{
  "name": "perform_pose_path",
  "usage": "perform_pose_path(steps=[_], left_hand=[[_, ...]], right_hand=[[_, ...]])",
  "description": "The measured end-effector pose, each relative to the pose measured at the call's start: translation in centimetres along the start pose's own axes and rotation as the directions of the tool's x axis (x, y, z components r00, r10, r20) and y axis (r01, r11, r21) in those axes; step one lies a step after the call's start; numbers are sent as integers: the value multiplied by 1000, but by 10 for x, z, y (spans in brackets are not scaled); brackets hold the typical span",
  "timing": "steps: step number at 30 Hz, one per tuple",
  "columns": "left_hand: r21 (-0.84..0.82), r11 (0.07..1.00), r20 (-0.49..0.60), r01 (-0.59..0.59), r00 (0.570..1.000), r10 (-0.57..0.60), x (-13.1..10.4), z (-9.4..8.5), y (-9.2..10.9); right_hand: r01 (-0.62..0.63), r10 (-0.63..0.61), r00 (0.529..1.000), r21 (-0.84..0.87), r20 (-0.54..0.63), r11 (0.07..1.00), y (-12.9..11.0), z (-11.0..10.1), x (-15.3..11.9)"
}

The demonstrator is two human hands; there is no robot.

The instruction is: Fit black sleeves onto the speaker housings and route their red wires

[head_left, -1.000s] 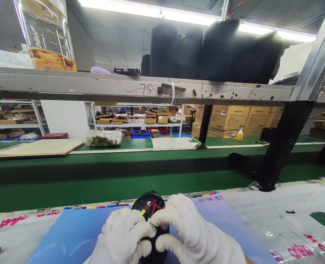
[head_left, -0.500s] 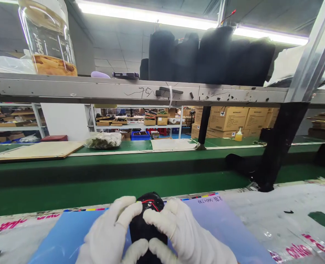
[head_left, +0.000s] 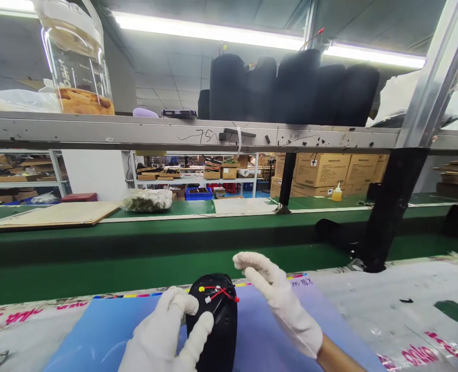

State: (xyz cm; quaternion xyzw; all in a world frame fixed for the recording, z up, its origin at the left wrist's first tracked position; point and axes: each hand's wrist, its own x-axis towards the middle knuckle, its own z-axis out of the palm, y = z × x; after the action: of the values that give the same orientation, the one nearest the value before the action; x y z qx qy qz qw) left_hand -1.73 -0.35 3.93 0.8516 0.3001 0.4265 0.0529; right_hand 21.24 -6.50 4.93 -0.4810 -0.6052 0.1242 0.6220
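I saw that my right hand (head_left: 279, 302) had let go of the black oval shell (head_left: 214, 323) since half a second before, when both gloved hands were clasped around it. It hung lifted off to the right of the shell, fingers stretched out loosely and holding nothing. My left hand (head_left: 167, 336) had kept its grip, fingers curled around the shell's left edge with the thumb pressed on its face. The shell stood over the blue sheet (head_left: 97, 330) at the near edge of the bench, tilted toward me, much where it had been. With the right hand away, the red wires (head_left: 219, 293) at its top showed more plainly, along with a small yellow bit beside them. The green conveyor belt (head_left: 136, 268) ran behind, and the glass beaker (head_left: 79, 67) sat on the upper shelf (head_left: 136, 132) as before.
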Motion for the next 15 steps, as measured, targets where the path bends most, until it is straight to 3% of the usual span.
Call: perform_pose_path(steps=[2,6,8,12,15], left_hand=[[-104,994,-10,39,999,-40,3,4,-6],[-388,885,-16,257,958,-286,5,14,-13],[-541,768,20,343,918,-396,5,18,-13],[-747,535,131,394,877,-462,7,28,-10],[-775,470,171,421,857,-486,11,30,-11]], right_hand=[[-1,-1,997,27,77,1000,13,5,4],[146,-149,978,30,146,989,21,12,1],[218,-222,955,42,195,975,15,9,0],[397,-350,880,-94,320,913,-11,1,2],[517,-413,821,-206,395,831,-30,2,1]])
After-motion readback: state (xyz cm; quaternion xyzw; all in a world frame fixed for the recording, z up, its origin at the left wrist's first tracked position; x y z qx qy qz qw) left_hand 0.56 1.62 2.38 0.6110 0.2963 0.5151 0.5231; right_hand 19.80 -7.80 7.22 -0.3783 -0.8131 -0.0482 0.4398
